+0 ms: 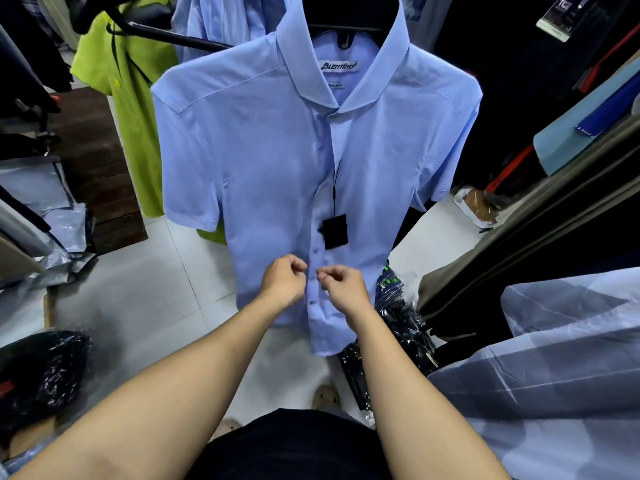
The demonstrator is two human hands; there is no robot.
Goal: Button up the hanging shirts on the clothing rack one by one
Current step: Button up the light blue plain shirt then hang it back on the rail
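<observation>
Two hands at lower placket of light-blue shirt (263, 161), hung on black hanger (346, 27), long axis vertical, collar up, hem down, front toward camera. Left hand (282, 284) fingers curled, pinching left front edge. Right hand (341, 284) fingers curled, pinching at placket beside it. Black tag (335, 231) dangling centre-front, above hands.

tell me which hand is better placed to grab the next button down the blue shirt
Right, marginally. The right hand sits on the placket line of the light blue shirt, just above the lower button; the left hand holds the fabric slightly off to the side.
</observation>
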